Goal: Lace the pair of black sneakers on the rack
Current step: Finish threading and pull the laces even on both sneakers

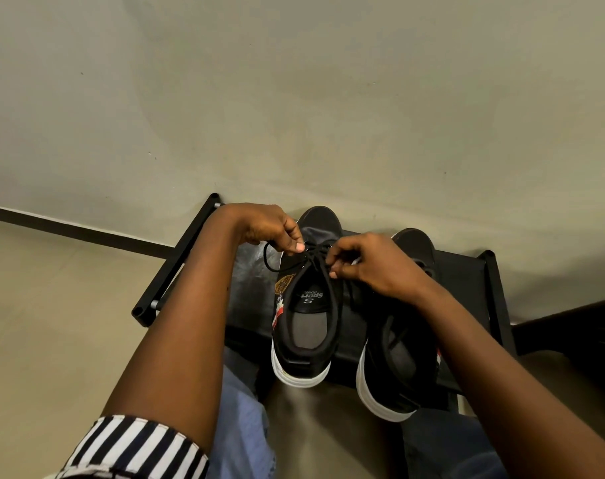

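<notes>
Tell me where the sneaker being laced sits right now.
In the head view, the left sneaker stands on the black rack beside the right sneaker, heel toward the person, with the left hand and right hand pinching its lace.

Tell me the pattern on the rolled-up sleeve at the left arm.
Black and white stripes on the sleeve, seen in the head view.
</notes>
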